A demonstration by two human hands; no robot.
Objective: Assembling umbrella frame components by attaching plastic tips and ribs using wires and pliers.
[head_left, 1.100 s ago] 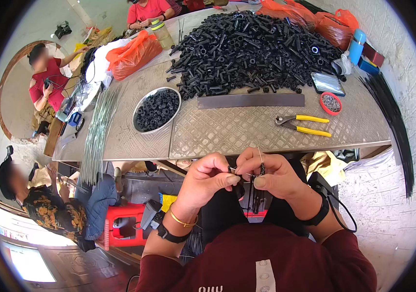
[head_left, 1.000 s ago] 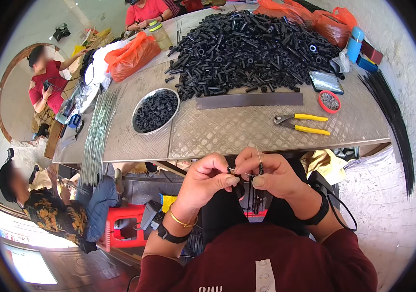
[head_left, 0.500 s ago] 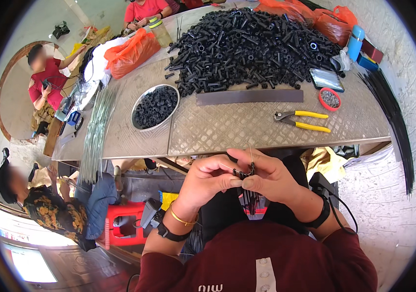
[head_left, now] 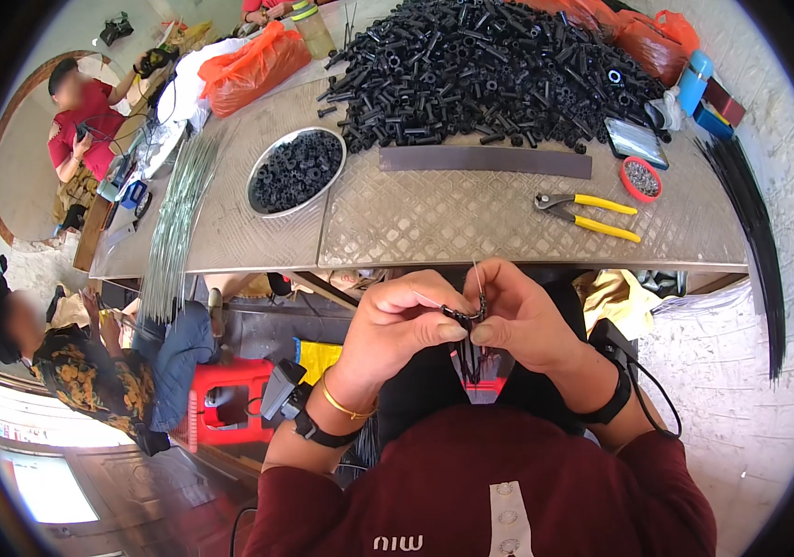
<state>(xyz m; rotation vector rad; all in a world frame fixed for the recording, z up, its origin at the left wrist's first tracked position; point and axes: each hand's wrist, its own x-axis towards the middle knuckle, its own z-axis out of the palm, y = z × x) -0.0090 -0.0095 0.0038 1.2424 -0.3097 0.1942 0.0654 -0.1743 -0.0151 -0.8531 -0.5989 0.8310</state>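
Observation:
In front of my lap, my left hand (head_left: 400, 320) and my right hand (head_left: 529, 320) meet over a small black assembly (head_left: 473, 360). Each pinches one side of it between thumb and fingers. Several narrow black strips hang down from it between the thumbs. A thin wire (head_left: 477, 275) sticks up by the right fingers, and another wire end pokes out near the left fingertips. My fingers cover much of the upper part, so how the pieces join cannot be made out.
On the table (head_left: 397, 223) lie a heap of black tubular parts (head_left: 490, 74), a bowl (head_left: 255, 197) of small black pieces, yellow-handled pliers (head_left: 592, 215), a red dish (head_left: 641, 179) of small metal pieces and a wire bundle (head_left: 179, 223). Black strips (head_left: 757, 241) overhang the right edge. A person (head_left: 100, 371) sits left.
The whole table has shifted upward in the picture. Both hands stay pinched on the black assembly; my right fingertips have closed in around the upright wire and the hanging strips sit slightly higher.

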